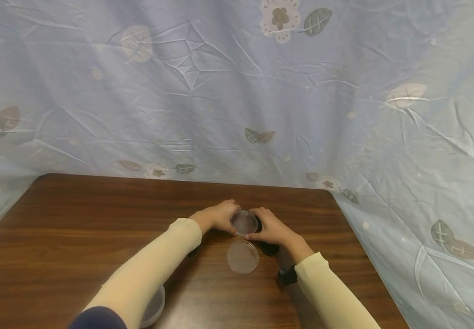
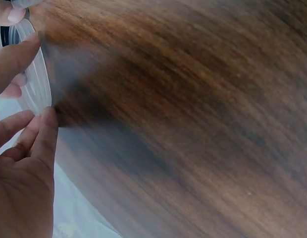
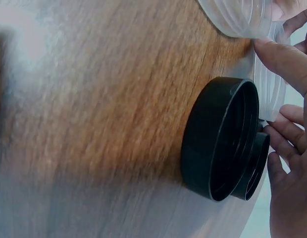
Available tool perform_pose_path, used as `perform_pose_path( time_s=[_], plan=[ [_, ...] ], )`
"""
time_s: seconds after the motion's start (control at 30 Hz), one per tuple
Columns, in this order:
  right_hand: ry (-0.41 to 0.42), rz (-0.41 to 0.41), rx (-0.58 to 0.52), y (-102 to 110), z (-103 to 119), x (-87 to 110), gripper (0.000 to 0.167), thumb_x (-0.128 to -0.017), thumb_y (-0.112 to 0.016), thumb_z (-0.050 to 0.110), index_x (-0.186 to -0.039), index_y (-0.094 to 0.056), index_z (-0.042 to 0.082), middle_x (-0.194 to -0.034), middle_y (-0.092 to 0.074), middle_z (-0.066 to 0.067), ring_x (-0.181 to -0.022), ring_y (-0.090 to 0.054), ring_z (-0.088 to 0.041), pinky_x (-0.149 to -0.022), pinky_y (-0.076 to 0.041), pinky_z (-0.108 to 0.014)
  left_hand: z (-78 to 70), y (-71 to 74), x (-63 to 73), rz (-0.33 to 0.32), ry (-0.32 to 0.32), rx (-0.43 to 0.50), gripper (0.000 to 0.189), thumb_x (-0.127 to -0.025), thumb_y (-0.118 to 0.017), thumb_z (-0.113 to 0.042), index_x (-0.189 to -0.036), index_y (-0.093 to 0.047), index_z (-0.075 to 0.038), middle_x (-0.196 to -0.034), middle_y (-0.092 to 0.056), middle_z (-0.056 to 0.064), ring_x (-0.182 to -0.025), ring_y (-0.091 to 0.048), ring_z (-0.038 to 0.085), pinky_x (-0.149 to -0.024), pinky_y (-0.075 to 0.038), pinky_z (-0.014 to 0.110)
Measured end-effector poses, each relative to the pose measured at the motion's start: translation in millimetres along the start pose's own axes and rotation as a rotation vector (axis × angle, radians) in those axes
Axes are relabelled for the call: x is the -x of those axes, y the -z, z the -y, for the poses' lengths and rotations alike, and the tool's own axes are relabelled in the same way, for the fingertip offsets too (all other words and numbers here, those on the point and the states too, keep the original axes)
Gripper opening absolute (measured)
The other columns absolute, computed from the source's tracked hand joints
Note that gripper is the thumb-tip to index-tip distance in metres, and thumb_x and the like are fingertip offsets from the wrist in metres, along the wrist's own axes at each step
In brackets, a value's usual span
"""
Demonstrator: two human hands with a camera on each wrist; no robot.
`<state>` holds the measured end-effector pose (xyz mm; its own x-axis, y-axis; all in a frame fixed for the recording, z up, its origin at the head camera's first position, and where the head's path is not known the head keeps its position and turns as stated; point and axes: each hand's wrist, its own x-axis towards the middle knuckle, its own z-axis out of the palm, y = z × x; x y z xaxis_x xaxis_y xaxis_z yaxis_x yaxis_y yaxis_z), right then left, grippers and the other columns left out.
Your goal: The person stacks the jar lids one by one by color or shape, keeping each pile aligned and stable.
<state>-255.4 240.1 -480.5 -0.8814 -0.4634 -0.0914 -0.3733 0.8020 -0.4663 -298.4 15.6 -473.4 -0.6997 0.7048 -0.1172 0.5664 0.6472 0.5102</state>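
Observation:
Both hands hold a shallow, clear round plastic container (image 1: 244,222) low over the table, one from each side. My left hand (image 1: 223,216) grips its left edge between thumb and fingertips; the left wrist view shows the fingertips right at the clear rim (image 2: 42,74). From the right, my right hand (image 1: 270,227) pinches the same container, thumb at the near side and fingers at the far side. A second clear round container (image 1: 242,257) sits just nearer to me. Beside the right hand are two black round lids, a larger one (image 3: 218,139) and a smaller one (image 3: 251,171), hollow inside.
Another clear round container (image 1: 154,308) lies at the near left, partly hidden by the left forearm. The brown wooden table (image 1: 97,219) ends at a patterned cloth (image 1: 220,114) hanging behind and along the right side. A black device (image 1: 288,276) is at the right wrist.

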Motion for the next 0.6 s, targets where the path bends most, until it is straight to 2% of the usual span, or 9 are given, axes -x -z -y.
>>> perform_pose_path(
  time_s=[0.37, 0.6],
  plan=[
    [-0.038, 0.008, 0.01, -1.3, 6.0, -4.2, 0.085, -0.088, -0.085, 0.038, -0.154, -0.046, 0.002, -0.151, -0.052, -0.018, -0.133, -0.055, -0.033, -0.109, -0.051, -0.053, -2.8, -2.7, 2.0, -0.009, 0.026, 0.006, 0.073, -0.081, -0.09, -0.024, -0.142, -0.058, 0.0, -0.14, -0.056, 0.018, -0.128, -0.055, 0.035, -0.107, -0.054, 0.049],
    [-0.023, -0.005, 0.003, -1.1, 5.2, -3.6, 0.084, -0.088, -0.085, 0.037, -0.154, -0.047, 0.002, -0.146, -0.054, -0.017, -0.128, -0.057, -0.032, -0.107, -0.052, -0.052, -1.0, -1.3, 1.7, -0.032, 0.014, 0.022, 0.073, -0.081, -0.091, -0.024, -0.141, -0.059, 0.001, -0.136, -0.059, 0.019, -0.122, -0.06, 0.032, -0.105, -0.055, 0.047]
  ],
)
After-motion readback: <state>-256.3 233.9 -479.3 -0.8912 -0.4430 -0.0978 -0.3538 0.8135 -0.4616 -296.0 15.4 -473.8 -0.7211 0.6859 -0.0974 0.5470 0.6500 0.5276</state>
